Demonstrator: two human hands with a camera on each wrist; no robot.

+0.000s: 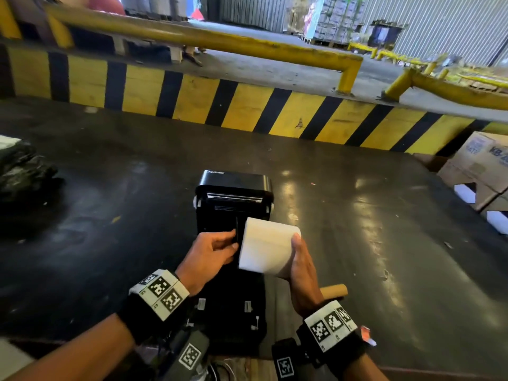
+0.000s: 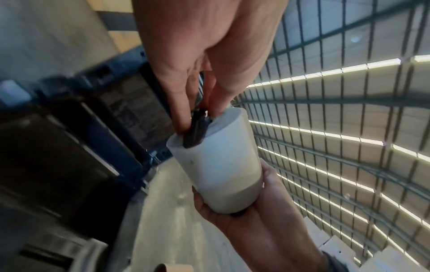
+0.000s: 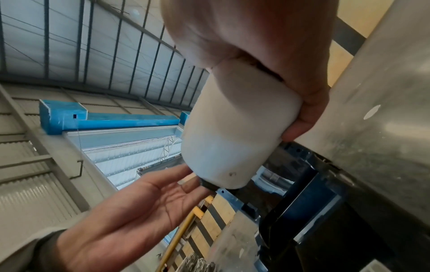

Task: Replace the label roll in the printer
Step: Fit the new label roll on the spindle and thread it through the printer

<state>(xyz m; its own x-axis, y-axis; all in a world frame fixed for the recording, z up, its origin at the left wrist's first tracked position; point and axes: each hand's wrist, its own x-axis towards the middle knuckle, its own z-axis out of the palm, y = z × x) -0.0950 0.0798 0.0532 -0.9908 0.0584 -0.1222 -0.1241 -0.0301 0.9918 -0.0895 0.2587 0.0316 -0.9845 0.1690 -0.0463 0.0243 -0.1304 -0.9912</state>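
White paper label roll [image 1: 268, 247], full and cylindrical, held above the open black plastic label printer [image 1: 233, 200] on the dark glossy table [image 1: 384, 215]. Right hand [image 1: 301, 266] wrapped round the far end of the roll, fingers curled on it. Left hand [image 1: 207, 255] at the near end, fingertips [image 2: 186, 114] pinching a black plastic spindle piece [image 2: 196, 131] pressed into the core. Lid [image 1: 233, 312] swung back toward the body, bay exposed.

Likely progress: old roll out already, judging by the bare brown cardboard core [image 1: 334, 290] lying on the table just right of the printer. Still to do: seat the spindle fully, drop the roll into the bay, feed the paper, close the lid.

Around: crumpled black plastic bag [image 1: 23, 174] far left, cardboard boxes [image 1: 478, 171] far right, yellow-and-black striped barrier [image 1: 192, 97] behind. Nothing between roll and bay; empty core near the right wrist, a possible nuisance.
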